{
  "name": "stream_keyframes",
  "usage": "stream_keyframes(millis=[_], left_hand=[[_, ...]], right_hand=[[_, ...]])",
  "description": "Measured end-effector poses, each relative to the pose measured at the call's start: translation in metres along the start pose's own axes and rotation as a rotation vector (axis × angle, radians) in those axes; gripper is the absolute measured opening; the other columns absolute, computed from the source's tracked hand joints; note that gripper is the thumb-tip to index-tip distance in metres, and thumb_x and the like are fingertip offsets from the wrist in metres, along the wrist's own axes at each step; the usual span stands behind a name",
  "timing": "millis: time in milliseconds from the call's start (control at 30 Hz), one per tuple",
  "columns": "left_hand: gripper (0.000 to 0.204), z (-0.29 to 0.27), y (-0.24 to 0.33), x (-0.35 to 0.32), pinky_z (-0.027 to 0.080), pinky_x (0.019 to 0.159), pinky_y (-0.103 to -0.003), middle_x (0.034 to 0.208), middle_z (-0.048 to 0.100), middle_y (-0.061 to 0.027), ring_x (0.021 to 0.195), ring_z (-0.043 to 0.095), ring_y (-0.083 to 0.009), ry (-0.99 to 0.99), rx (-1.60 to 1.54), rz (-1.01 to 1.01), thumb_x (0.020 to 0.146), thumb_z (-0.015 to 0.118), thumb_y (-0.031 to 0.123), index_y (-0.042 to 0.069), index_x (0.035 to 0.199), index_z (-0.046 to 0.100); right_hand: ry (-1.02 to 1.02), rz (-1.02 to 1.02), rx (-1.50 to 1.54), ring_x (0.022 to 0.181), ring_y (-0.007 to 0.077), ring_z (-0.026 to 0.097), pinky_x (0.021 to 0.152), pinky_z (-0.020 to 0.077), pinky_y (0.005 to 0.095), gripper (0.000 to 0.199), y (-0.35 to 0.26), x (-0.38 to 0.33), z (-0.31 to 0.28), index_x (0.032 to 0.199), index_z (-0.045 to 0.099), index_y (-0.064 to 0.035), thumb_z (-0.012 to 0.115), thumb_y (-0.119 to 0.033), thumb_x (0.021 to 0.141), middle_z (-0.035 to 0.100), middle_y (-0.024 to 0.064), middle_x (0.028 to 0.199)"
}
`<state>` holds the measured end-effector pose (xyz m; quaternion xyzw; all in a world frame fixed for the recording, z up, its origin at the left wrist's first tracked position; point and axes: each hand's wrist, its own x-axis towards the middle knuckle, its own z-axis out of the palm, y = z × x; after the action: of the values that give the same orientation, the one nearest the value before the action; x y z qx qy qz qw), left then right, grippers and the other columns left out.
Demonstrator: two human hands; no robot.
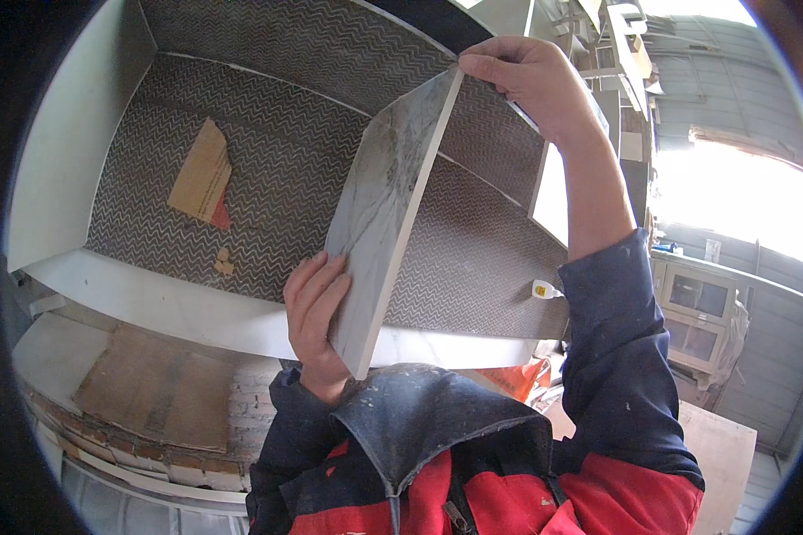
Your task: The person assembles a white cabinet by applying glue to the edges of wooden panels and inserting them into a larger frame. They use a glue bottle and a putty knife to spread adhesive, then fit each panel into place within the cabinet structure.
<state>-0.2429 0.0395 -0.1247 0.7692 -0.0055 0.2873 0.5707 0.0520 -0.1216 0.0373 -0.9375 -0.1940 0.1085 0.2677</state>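
A marble-patterned panel [393,165] with a pale cut edge stands upright across a box-like cabinet carcass, whose inside has a dark zigzag pattern [268,116]. My left hand [317,312] grips the panel's near lower end, its fingers lying against the marbled face and the thumb hidden. At the far upper corner, my right hand [531,85] is closed in a pinch on the panel's edge, close to the carcass's back wall. A small white bottle with a yellow label [545,290] lies in the right compartment, by my right sleeve.
In the left compartment lie a torn piece of brown cardboard [201,174] and small tan scraps [224,261]. The carcass has a white front rail [178,290] and a pale left side wall [76,134]. A glass-doored cabinet [696,308] stands at right; brown boards [156,383] lie at lower left.
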Motion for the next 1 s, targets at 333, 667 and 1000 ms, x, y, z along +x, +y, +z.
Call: stream_keyframes(millis=[333, 667, 1000], left_hand=[[0.039, 0.000, -0.001, -0.002, 0.044, 0.107, -0.051, 0.130, 0.062, -0.0226, 0.125, 0.057, -0.0416, 0.000, -0.008, -0.018, 0.089, 0.065, 0.013, -0.003, 0.125, 0.061], [0.039, 0.002, -0.001, -0.001, 0.046, 0.105, -0.051, 0.128, 0.064, -0.0229, 0.123, 0.058, -0.0414, 0.022, -0.019, 0.004, 0.089, 0.066, 0.010, -0.004, 0.124, 0.061], [0.039, 0.000, -0.002, 0.000, 0.047, 0.105, -0.050, 0.130, 0.062, -0.0232, 0.123, 0.058, -0.0410, 0.020, -0.004, 0.002, 0.089, 0.066, 0.010, -0.004, 0.125, 0.060]], right_hand=[[-0.049, -0.101, -0.257, 0.082, 0.0139, 0.068, 0.078, 0.0560, 0.0294, 0.027, -0.009, 0.010, -0.011, 0.110, 0.079, -0.0097, 0.074, -0.031, 0.094, 0.074, 0.0049, 0.091], [-0.274, -0.300, -0.445, 0.087, 0.0211, 0.071, 0.083, 0.0566, 0.0332, 0.022, -0.028, 0.029, -0.026, 0.107, 0.078, -0.0068, 0.069, -0.022, 0.093, 0.075, 0.0108, 0.096], [-0.312, -0.326, -0.559, 0.097, 0.0302, 0.069, 0.092, 0.0540, 0.0386, 0.020, -0.055, 0.034, -0.028, 0.099, 0.079, -0.0051, 0.066, -0.016, 0.089, 0.074, 0.0150, 0.099]])
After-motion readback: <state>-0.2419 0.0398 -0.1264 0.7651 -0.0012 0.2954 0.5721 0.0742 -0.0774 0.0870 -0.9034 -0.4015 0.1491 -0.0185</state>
